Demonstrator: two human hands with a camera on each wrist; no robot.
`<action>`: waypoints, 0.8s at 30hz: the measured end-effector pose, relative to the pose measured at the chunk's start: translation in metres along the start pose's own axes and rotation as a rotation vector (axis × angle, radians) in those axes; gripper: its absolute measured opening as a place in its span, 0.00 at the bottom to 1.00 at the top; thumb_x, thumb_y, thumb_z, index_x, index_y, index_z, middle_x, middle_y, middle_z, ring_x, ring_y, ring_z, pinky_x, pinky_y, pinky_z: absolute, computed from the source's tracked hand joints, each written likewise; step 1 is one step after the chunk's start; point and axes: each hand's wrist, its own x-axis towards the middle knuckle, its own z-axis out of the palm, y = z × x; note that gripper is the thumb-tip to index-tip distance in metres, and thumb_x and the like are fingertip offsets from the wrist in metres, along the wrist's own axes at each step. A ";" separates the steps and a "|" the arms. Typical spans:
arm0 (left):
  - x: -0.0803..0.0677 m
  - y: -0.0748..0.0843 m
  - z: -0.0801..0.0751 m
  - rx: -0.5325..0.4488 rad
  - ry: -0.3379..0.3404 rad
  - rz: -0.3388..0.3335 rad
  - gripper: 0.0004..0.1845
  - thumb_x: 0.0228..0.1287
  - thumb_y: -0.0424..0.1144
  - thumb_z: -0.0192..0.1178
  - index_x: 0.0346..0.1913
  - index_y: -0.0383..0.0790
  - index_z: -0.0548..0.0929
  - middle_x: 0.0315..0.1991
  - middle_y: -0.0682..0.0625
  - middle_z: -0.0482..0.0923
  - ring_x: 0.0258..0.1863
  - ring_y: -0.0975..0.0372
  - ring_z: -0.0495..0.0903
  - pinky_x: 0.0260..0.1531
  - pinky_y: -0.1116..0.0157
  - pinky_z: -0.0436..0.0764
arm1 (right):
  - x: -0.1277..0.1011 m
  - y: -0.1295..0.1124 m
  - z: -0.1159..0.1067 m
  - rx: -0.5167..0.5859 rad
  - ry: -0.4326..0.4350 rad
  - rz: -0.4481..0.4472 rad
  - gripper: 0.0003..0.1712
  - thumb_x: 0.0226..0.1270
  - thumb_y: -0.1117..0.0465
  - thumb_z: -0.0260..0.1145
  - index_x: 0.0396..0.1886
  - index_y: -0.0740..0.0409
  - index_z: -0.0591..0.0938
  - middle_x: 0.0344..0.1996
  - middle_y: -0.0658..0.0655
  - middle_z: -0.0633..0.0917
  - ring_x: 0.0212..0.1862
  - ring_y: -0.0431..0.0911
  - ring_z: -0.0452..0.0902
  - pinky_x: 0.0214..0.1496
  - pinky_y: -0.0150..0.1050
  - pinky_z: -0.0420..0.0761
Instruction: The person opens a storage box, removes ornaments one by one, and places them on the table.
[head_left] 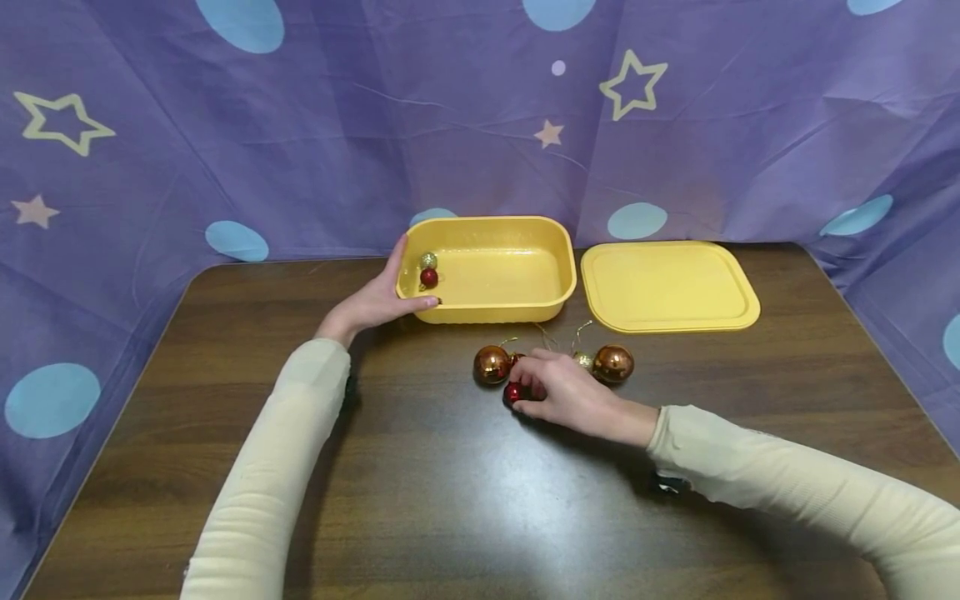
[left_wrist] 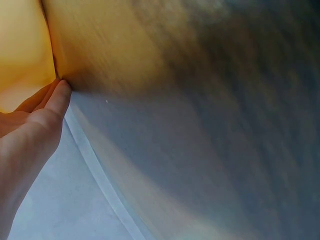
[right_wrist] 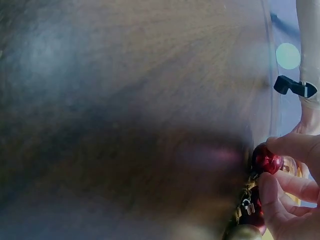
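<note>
Dark wooden table [head_left: 450, 500], purple star-patterned cloth [head_left: 375, 125] draped behind.

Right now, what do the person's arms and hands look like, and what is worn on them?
Both arms wear long, close-fitting cream sleeves reaching the wrists. The left hand and right hand are bare, with no gloves. A small black device shows under the right wrist.
</note>
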 end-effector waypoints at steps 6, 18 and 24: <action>-0.001 0.001 -0.001 -0.005 -0.002 -0.013 0.62 0.60 0.45 0.68 0.75 0.49 0.24 0.76 0.38 0.33 0.71 0.43 0.50 0.69 0.51 0.50 | 0.000 0.001 0.001 -0.001 -0.003 -0.010 0.16 0.49 0.65 0.78 0.36 0.61 0.82 0.30 0.51 0.80 0.29 0.40 0.77 0.32 0.27 0.77; 0.000 0.002 0.000 -0.028 0.009 0.006 0.62 0.59 0.42 0.68 0.76 0.50 0.25 0.76 0.39 0.34 0.71 0.43 0.51 0.69 0.50 0.49 | -0.004 0.004 0.004 0.036 0.031 0.016 0.19 0.47 0.62 0.80 0.38 0.61 0.82 0.32 0.52 0.80 0.30 0.40 0.77 0.33 0.27 0.78; 0.000 0.000 0.000 -0.033 0.010 0.022 0.62 0.59 0.42 0.68 0.76 0.50 0.26 0.76 0.38 0.35 0.71 0.43 0.51 0.69 0.50 0.49 | -0.007 0.003 0.002 0.061 0.052 0.029 0.20 0.47 0.60 0.80 0.39 0.61 0.81 0.33 0.52 0.80 0.31 0.41 0.78 0.34 0.29 0.79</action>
